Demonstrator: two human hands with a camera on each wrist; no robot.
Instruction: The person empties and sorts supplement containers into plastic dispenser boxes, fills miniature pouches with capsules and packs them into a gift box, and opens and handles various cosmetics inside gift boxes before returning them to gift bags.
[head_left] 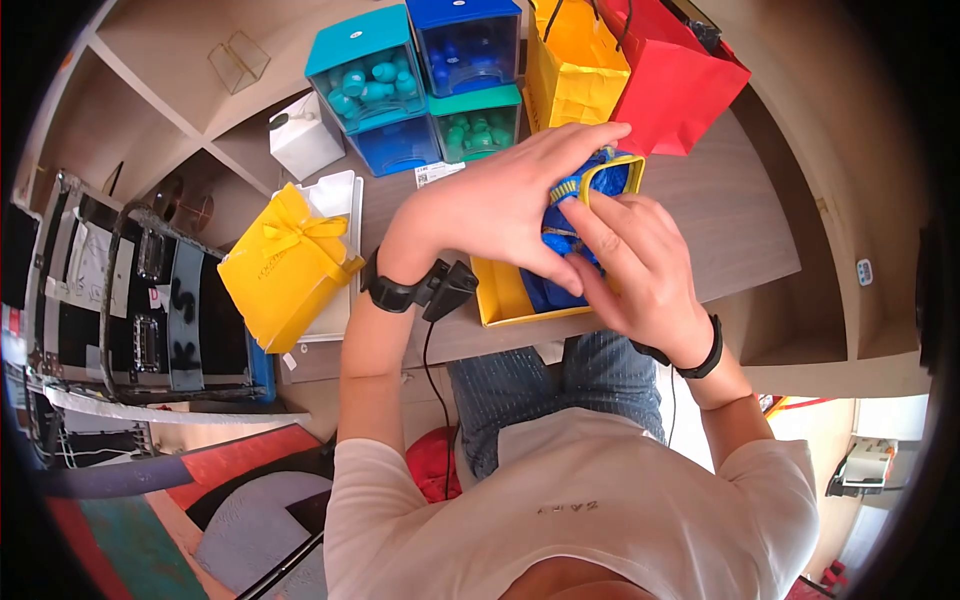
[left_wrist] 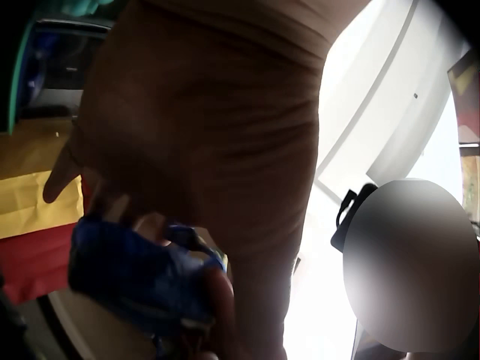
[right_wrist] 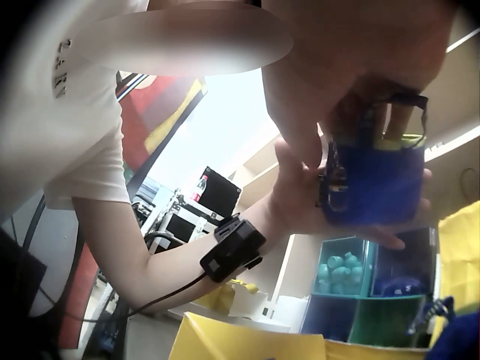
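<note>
A small blue bag (right_wrist: pixel 382 184) with a yellow inner edge and a dark strap is held up between both hands. My left hand (head_left: pixel 500 200) supports it from the far side, thumb near its lower part, some fingers sticking out past it. The right hand (head_left: pixel 645 265) has its fingers at the bag's mouth, where the yellow rim (head_left: pixel 632 172) shows in the head view. Fingers hide much of the bag there. Beneath the hands lies an open yellow box (head_left: pixel 495 300) with blue material (head_left: pixel 545 293) inside. The left wrist view is dark and shows the bag blurred.
A yellow lid (head_left: pixel 285 270) with a ribbon bow leans on a white box at left. Stacked teal, blue and green bins (head_left: pixel 365 45) stand behind, beside a white carton (head_left: pixel 305 140). Yellow (head_left: pixel 578 70) and red (head_left: pixel 680 80) paper bags stand at the back right.
</note>
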